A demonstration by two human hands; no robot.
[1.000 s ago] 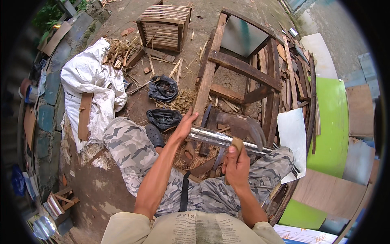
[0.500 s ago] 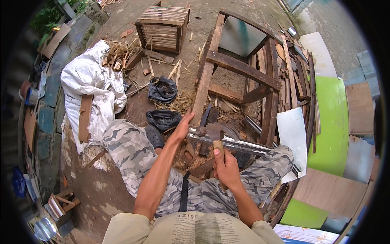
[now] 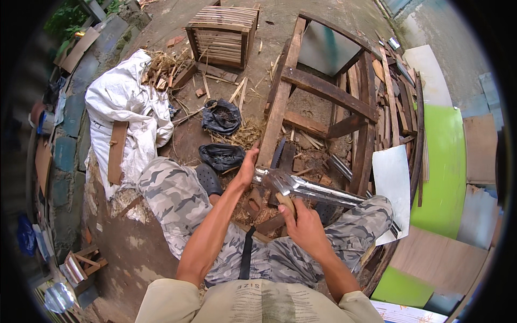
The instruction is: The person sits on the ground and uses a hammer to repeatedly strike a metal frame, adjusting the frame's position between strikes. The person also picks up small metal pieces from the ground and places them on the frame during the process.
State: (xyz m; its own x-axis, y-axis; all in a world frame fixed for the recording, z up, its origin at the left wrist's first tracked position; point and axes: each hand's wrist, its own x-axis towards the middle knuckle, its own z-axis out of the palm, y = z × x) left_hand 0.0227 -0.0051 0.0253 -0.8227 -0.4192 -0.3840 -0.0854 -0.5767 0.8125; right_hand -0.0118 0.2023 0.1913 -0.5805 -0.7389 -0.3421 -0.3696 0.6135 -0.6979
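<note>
My right hand [image 3: 306,222] is closed round the wooden handle of a hammer [image 3: 284,202]. The blurred hammer head is tilted to the left, close to the near end of a dark wooden frame [image 3: 329,92] and the pale metal strips [image 3: 318,191]. At that near end my left hand [image 3: 247,168] grips the frame's left leg, its fingers partly hidden by the wood. The strips run from there toward my right knee. A saw blade [image 3: 278,153] shows just beyond the hammer.
Two black plastic bags [image 3: 221,117] lie left of the frame, near a white sack [image 3: 126,107] and wood scraps. A slatted wooden crate [image 3: 223,39] stands farther off. Piled timber [image 3: 396,97] and green sheets [image 3: 439,161] line the right. A pale sheet [image 3: 390,188] rests by my right knee.
The hammer head has swung left and down toward the frame's near end, its handle now slanting. My left hand stays on the leg. The whole view has shifted slightly.
</note>
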